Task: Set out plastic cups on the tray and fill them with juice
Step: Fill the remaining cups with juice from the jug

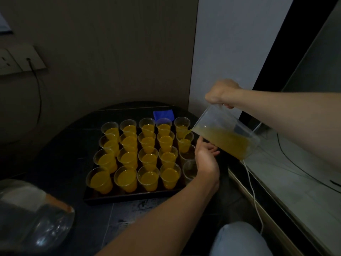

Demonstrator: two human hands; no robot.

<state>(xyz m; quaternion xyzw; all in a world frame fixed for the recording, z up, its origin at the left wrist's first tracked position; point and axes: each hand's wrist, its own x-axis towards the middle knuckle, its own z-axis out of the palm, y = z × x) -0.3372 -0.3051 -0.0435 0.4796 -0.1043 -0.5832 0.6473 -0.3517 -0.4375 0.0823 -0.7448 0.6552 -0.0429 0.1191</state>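
- Right hand, head view: raised to the right of the tray, fingers clenched on the upper edge of the jug, grasping it.
- Jug is clear and tipped left, spout down, about a third full of juice.
- A thin stream runs from the spout into the fill cup, which is second from the back in the right column.
- Left hand is at the right edge of the tray, just under the jug. Thumb points up beside the fill cup and the fingers are loosely curled. I can't tell whether it grips anything.
- Tray is dark and sits on a dark table.
- Cups are clear plastic, set in four rows of five, standing close and upright.
- All cups in the four left columns hold juice, and so does the back cup of the right column.
- Empty cups: the two nearest me in the right column, partly behind my left hand.
- Blue cloth lies behind the back row.
- Clear jar is at near left, blurred.
- Socket is on the left wall with a dark cable hanging from it.
- White cable runs down the right side.
- Knee in light denim is at the bottom.
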